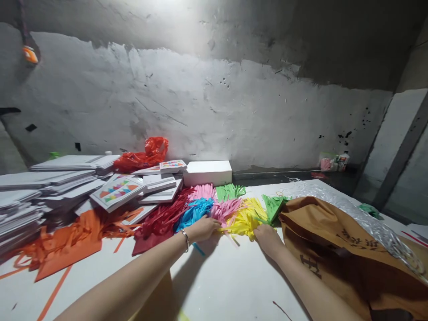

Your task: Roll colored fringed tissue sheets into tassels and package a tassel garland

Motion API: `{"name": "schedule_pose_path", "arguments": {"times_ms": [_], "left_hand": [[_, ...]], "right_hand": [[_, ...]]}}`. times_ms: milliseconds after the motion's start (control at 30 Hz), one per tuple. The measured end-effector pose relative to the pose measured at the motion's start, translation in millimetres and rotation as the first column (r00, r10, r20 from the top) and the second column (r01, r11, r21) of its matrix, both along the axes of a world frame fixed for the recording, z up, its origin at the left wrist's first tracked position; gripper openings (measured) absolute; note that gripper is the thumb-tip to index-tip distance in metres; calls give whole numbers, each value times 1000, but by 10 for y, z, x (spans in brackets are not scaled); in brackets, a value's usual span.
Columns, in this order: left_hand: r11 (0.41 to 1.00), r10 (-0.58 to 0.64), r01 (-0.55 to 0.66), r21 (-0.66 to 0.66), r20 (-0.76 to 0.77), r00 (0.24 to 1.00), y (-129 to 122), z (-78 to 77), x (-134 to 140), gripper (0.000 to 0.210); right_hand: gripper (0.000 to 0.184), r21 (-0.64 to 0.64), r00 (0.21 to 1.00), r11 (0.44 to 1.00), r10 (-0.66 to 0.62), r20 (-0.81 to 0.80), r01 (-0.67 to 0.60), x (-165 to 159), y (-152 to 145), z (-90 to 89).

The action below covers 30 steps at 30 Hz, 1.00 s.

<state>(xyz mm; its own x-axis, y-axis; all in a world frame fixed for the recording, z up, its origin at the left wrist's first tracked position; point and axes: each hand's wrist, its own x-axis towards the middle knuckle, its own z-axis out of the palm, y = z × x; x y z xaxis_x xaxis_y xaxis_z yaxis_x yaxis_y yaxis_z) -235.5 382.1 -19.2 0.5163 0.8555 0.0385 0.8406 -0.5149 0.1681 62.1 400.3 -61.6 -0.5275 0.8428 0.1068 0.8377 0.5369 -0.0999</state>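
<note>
Two bare forearms stretch forward from the near side of a white table, angling inward over its middle. The left hand, a metallic bracelet at its wrist, lies palm down, fingers bent and pointing right. The right hand reaches in from the other side, its fingers curled inward and partly hidden.

Between the hands lies a yellow fringe, in the middle of the table toward its far edge. It looks like thin paper cut into narrow strips, loose, crinkled and overlapping in a fluffy heap. The left fingertips are at a yellow strip on its left end; the right fingers touch its near right side. Both grips look only slightly open; whether either has closed on the strips cannot be told.

Similar fringes in pink, bright blue and dark red spread leftward, with a green fringe on the right. An orange fringe with a smooth, uncut band lies toward the table's left edge, near stacked white boards. A soft brown bag with dark lettering slumps along the right side.
</note>
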Motion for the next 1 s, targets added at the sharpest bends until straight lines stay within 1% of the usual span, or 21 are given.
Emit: {"name": "schedule_pose_path", "arguments": {"times_ms": [100,167,233,333,400,467,500,600,700,800,900,933,967,1000], "left_hand": [[1000,-3,3,10,57,998,-223,77,-135,19],[1000,-4,2,21,100,995,-375,97,-108,15],[1000,-8,5,26,145,989,-509,85,21,14],[999,-30,32,-6,212,977,-636,8,340,24],[998,-34,46,-44,250,968,-653,-74,567,22],[996,-10,34,-80,274,962,-622,-172,757,13],[995,8,20,-97,282,959,-593,-222,832,13],[990,66,-25,-140,298,952,-498,-364,973,19],[984,115,-66,-163,313,943,-437,-460,1016,21],[981,135,-80,-177,321,937,-423,-505,1012,21],[980,132,-75,-184,321,938,-430,-520,996,21],[980,129,-72,-185,321,938,-433,-521,991,21],[981,125,-68,-184,322,938,-436,-522,985,21],[981,121,-63,-183,325,938,-439,-522,981,21]], "right_hand": [[24,-34,1000,999,24,15,-23,-132,-148,-3],[22,-75,999,996,44,9,-43,-149,-238,-4],[21,-114,998,992,54,-15,-55,-117,-311,-3],[21,-148,995,988,36,-89,-49,-52,-391,4],[21,-159,987,986,15,-157,-41,-33,-434,5],[20,-159,974,987,-11,-225,-25,-35,-467,-9],[19,-153,967,988,-30,-254,-9,-40,-479,-24],[19,-136,943,989,-92,-319,50,-48,-491,-93],[17,-129,927,989,-110,-359,67,-26,-498,-149],[15,-97,925,995,-31,-378,-6,6,-547,-117],[38,-49,926,986,133,-353,-160,15,-619,-8],[42,-36,924,977,188,-332,-211,12,-637,32],[40,-27,923,967,234,-305,-254,6,-649,69],[34,-21,924,958,270,-272,-286,-1,-656,100]]}}
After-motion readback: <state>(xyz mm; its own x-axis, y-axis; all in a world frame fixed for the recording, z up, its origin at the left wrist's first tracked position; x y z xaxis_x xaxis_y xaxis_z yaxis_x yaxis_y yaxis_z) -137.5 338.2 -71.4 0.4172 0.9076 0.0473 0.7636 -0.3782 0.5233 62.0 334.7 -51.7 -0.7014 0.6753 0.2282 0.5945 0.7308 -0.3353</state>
